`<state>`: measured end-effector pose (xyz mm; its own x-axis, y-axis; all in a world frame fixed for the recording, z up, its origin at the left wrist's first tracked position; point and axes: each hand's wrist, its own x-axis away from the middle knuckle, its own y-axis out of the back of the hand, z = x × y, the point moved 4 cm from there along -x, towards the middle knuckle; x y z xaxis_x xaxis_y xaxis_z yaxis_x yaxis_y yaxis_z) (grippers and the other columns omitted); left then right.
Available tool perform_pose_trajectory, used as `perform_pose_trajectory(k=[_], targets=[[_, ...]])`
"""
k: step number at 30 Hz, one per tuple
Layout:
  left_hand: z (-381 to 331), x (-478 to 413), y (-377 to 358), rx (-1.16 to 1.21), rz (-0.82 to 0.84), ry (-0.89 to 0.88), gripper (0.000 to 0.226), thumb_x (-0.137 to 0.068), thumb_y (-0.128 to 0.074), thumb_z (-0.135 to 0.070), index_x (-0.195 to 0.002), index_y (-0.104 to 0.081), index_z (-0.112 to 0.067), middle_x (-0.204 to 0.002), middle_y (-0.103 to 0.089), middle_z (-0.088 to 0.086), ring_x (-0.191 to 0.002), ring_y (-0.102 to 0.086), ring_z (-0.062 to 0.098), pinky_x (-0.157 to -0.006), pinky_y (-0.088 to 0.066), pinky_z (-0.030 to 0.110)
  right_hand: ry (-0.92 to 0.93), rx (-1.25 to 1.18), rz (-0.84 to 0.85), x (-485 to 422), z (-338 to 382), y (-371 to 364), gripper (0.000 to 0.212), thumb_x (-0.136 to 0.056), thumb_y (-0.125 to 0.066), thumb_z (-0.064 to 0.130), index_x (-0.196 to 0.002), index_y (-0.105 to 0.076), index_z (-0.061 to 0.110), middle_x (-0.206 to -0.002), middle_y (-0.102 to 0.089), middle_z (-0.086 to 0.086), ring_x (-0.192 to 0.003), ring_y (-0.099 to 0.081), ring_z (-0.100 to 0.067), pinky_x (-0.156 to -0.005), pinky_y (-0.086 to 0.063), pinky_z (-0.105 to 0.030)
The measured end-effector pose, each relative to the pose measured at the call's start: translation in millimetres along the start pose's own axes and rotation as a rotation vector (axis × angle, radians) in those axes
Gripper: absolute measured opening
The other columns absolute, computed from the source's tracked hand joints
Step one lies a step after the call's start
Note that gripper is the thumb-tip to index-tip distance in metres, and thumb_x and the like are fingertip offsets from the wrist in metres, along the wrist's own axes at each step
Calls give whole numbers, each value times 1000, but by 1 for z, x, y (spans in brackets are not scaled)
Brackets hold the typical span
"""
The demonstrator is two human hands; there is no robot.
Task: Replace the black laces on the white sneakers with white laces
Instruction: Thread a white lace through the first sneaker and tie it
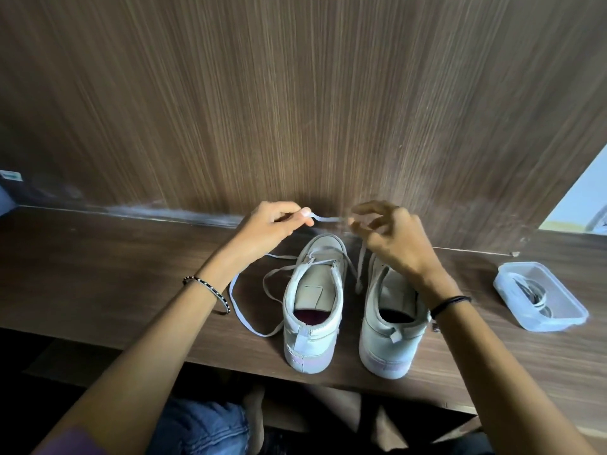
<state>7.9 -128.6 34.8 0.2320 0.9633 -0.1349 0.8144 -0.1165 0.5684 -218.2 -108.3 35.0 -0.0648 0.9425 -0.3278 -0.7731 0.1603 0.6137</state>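
Both black laces seem gone. Above the left sneaker (pixel 312 310), the left hand (pixel 276 224) and right hand (pixel 387 238) each pinch a white lace (pixel 328 219). Its loose ends trail beside that sneaker, so threading and tying likely remain.

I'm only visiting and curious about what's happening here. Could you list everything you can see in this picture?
sneakers: two, white, side by side on the desk, heels toward the camera
white lace: count unclear, white, one stretch between both hands, more looping on the desk left of the sneakers
container: one, clear plastic, on the desk at right
coiled laces: count unclear, dark and pale, inside the container
desk: one, dark wood
wall panel: one, brown wood grain, behind the desk
jeans: blue, below the desk edge
bracelets: two, dark, one on each wrist
left hand: pinches the white lace
right hand: fingers curled at the lace's other end
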Motion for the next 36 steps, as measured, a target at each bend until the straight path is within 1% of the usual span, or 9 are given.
perform_pose_trajectory(k=[3, 5, 7, 10, 15, 21, 24, 30, 36], targets=[[-10, 0, -12, 47, 70, -81, 32, -95, -60, -55, -92, -79, -29, -86, -72, 11, -76, -56, 18, -75, -42, 37, 152, 8, 90, 0, 16, -9, 45, -89, -78, 34, -130, -67, 22, -116, -65, 4, -82, -66, -6, -74, -48, -9], [-15, 1, -20, 62, 115, -127, 32, -96, -63, -48, -87, -78, -22, -73, -58, 20, -68, -43, 19, -65, -30, 32, 136, -94, 209, 3, 20, -17, 42, -90, -77, 29, -130, -67, 24, -106, -71, 10, -86, -68, 2, -79, -51, -12], [-16, 2, -23, 59, 131, -129, 33, -98, -64, -44, -85, -78, -18, -66, -42, 13, -65, -34, 19, -61, -24, 30, 121, -104, 222, 3, 19, -21, 29, -90, -78, 27, -118, -73, 20, -99, -76, 10, -92, -70, 3, -87, -55, -20], [-9, 1, -18, 36, 110, -74, 34, -97, -64, -43, -88, -78, -13, -66, -52, 2, -62, -40, 10, -58, -28, 25, 88, -86, 111, 0, 12, -17, 15, -90, -77, 28, -100, -79, 17, -86, -78, 9, -82, -73, -4, -83, -57, -24], [7, -3, -4, 39, 4, 111, 32, -95, -67, -44, -82, -76, -17, -67, -62, -9, -54, -48, 3, -53, -35, 16, 25, -11, -14, -2, -2, -8, 10, -91, -77, 23, -96, -80, 15, -77, -76, 11, -75, -70, 5, -73, -47, -5], [1, -2, -6, 552, -52, 190, 29, -96, -63, -11, -67, -60, -13, -97, -76, 10, -71, -66, 17, -48, -37, 21, 20, 76, 19, -1, 5, -18, 11, -90, -76, 18, -99, -78, 13, -90, -76, 4, -80, -71, -8, -73, -46, -2], [-4, -5, -7, 658, -82, 193, 25, -95, -64, -6, -72, -55, -11, -86, -76, 12, -69, -70, 18, -47, -44, 19, -15, 68, 10, -3, 6, -14, 12, -88, -70, 6, -98, -75, 12, -83, -72, 6, -73, -68, -6, -69, -46, -2], [-5, 4, -23, 431, 218, 181, 19, -94, -70, -11, -106, -68, 3, -99, -74, 19, -89, -73, 26, -75, -59, 30, -1, 109, 171, 3, 2, -15, 18, -82, -66, -3, -90, -74, 11, -69, -73, 5, -62, -66, 1, -71, -53, -12], [-7, 10, -31, 192, 225, 114, 28, -93, -67, 3, -120, -62, 4, -100, -71, 22, -81, -73, 19, -72, -59, 22, -39, 121, 291, 5, 7, -19, 7, -91, -71, 21, -87, -76, 19, -76, -75, 8, -76, -69, -1, -75, -51, -13]])
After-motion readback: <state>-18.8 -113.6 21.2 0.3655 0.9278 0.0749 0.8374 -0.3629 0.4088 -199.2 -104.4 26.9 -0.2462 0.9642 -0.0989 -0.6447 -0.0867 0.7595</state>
